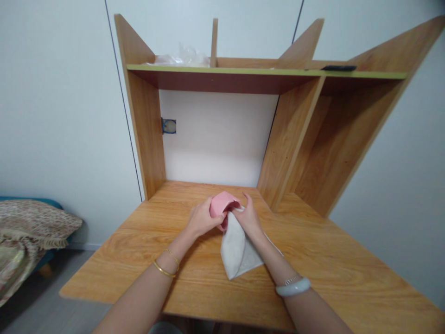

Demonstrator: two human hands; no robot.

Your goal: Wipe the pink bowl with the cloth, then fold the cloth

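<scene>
A pink cup-like container (222, 202) is tipped on its side above the desk, its opening turned toward my right hand. My left hand (202, 218) is closed around its left side, thumb at the rim. A pale grey-white cloth (233, 246) hangs from the opening, its lower part reaching down toward the desktop. With its fingers at the opening, my right hand (248, 217) grips the upper part of the cloth. Those fingertips are partly hidden by the cloth and the container's rim.
The wooden desk (139, 260) has a shelf unit (215, 74) at its back. On the upper shelf lie a clear plastic bag (184, 56) and a flat black object (339, 68). An open wall socket box (169, 126) shows behind. A patterned blanket (31, 227) covers furniture at left.
</scene>
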